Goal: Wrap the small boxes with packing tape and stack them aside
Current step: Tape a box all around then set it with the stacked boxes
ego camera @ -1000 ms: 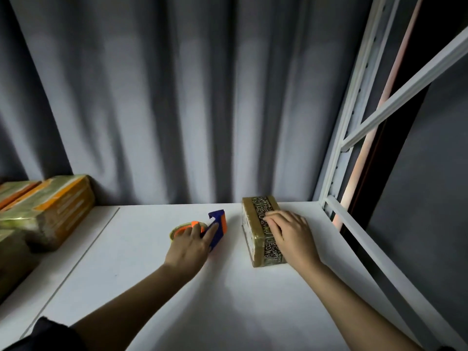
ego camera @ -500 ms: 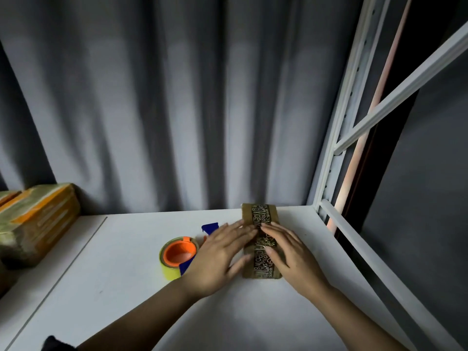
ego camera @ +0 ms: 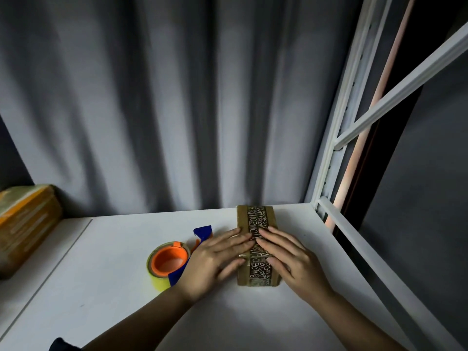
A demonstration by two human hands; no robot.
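Head view shows the small box (ego camera: 257, 245) near the counter's (ego camera: 106, 269) far right corner, both grips, left hand (ego camera: 215, 262) and right hand (ego camera: 291, 259), spread flat on top; likely light, rigid, slick-taped, best gripped by its long sides.

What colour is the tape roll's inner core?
Orange core inside the yellow-green tape roll; head view shows it.

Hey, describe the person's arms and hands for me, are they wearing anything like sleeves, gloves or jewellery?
Both forearms are bare, with no gloves. The left hand and right hand show no rings, watch or bracelet, and the fingernails look short and unpainted. The only clothing in view is a bit of dark fabric at the bottom edge by the left arm, too little to identify.
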